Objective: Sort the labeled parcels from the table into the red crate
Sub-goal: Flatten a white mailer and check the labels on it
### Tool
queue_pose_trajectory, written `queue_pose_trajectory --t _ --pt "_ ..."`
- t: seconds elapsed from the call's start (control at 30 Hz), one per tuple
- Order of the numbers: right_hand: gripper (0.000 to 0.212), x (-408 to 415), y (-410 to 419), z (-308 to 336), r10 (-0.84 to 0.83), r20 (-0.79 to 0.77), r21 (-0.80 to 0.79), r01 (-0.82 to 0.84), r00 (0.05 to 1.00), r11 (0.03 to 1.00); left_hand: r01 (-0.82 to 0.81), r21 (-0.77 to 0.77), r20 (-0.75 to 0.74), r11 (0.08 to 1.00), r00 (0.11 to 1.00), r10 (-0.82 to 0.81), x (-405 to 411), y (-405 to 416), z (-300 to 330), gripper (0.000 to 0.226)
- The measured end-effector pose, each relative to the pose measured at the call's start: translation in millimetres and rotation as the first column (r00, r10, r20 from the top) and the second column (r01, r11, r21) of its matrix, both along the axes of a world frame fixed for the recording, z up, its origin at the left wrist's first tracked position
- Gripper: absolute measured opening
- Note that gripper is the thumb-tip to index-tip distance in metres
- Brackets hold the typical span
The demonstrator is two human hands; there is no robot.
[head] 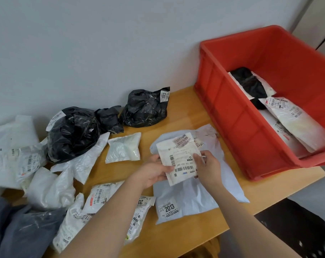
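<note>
A small white labeled parcel (180,157) is held over the middle of the wooden table (178,110). My left hand (153,172) grips its left edge. My right hand (207,167) pinches its right side, thumb on the label. Under it lies a large pale blue-white mailer (195,198) with a "2013" label. The red crate (238,116) stands on the table's right end and holds several white and black parcels (292,116).
Two black bags (145,107) (74,131) sit near the wall. A small white pouch (123,148) lies mid-table. White labeled parcels (102,209) and plain white ones (50,189) crowd the left. The table's front edge runs close on the right.
</note>
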State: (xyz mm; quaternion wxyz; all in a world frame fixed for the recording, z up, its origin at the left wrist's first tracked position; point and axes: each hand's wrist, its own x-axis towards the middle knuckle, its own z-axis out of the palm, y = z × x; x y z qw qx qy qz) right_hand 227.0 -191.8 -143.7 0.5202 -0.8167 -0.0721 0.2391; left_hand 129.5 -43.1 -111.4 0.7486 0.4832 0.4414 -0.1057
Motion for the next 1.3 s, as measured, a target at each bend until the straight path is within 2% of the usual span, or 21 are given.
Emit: queue_pose_trajectory --t 0.13,0.27,0.33,0.43,0.5,0.57,0.67,0.73,0.77,0.8,0.87,0.93,1.0,1.07,1.13,1.17,1.2,1.3 --pt "0.021 7 -11 -7 0.006 0.121 -0.138 0.011 0.993 0.990 -0.038 0.065 -0.029 0.997 0.999 0.040 12 -9 -11 0.061" --pt "0.053 5 -18 -17 0.109 0.267 -0.434 0.018 0.957 0.901 0.045 0.137 -0.105 0.990 0.994 -0.030 12 -8 -17 0.065" --pt "0.059 0 -17 -15 0.161 0.336 -0.462 0.013 0.928 0.887 0.074 0.171 -0.144 0.982 0.988 -0.049 10 -4 -18 0.063" --pt "0.055 -7 -10 -10 0.363 0.388 -0.463 -0.161 0.847 0.872 0.051 0.194 -0.172 0.980 0.985 -0.017 4 7 -18 0.052" --pt "0.057 -11 -4 -11 0.552 0.325 -0.544 -0.326 0.768 0.773 0.018 0.201 -0.164 0.979 0.986 0.016 -2 14 -16 0.044" --pt "0.056 -16 0 -18 0.671 0.227 -0.618 -0.428 0.706 0.659 -0.025 0.207 -0.156 0.978 0.986 0.059 -8 20 -14 0.036" --pt "0.053 -22 1 -33 0.744 0.071 -0.671 -0.519 0.665 0.528 0.026 0.266 -0.184 0.964 0.983 0.024 -19 23 -12 0.025" --pt "0.053 -23 3 -39 0.752 -0.008 -0.675 -0.558 0.659 0.482 0.080 0.310 -0.189 0.947 0.982 -0.021 -23 22 -14 0.022" --pt "0.051 -23 5 -38 0.738 0.002 -0.658 -0.555 0.675 0.510 0.095 0.333 -0.176 0.938 0.984 -0.037 -24 21 -14 0.019" --pt "0.047 -23 7 -36 0.701 0.070 -0.626 -0.516 0.710 0.585 0.116 0.374 -0.154 0.920 0.986 -0.062 -24 19 -15 0.017" --pt "0.035 -21 6 -29 0.551 0.316 -0.523 -0.343 0.772 0.781 0.184 0.494 -0.096 0.849 0.983 -0.158 -23 14 -17 0.022" --pt "0.033 -18 0 -29 0.415 0.466 -0.455 -0.191 0.782 0.870 0.311 0.554 -0.082 0.772 0.943 -0.321 -21 8 -20 0.033" --pt "0.038 -20 -7 -34 0.426 0.436 -0.471 -0.203 0.793 0.859 0.488 0.541 -0.123 0.686 0.852 -0.509 -19 0 -28 0.048" --pt "0.038 -26 -13 -42 0.516 0.344 -0.511 -0.305 0.784 0.804 0.672 0.489 -0.220 0.555 0.712 -0.667 -17 -11 -39 0.056" --pt "0.035 -28 -18 -47 0.567 0.290 -0.519 -0.371 0.771 0.770 0.795 0.481 -0.351 0.370 0.562 -0.749 -16 -19 -46 0.054" --pt "0.034 -28 -18 -48 0.579 0.274 -0.525 -0.385 0.768 0.759 0.815 0.485 -0.388 0.319 0.527 -0.756 -16 -20 -48 0.052" --pt "0.032 -26 -20 -46 0.583 0.264 -0.532 -0.388 0.769 0.753 0.819 0.484 -0.399 0.309 0.521 -0.755 -14 -23 -49 0.051" --pt "0.033 -19 -16 -38 0.580 0.317 -0.536 -0.362 0.750 0.762 0.801 0.484 -0.370 0.353 0.553 -0.747 -12 -20 -48 0.047"
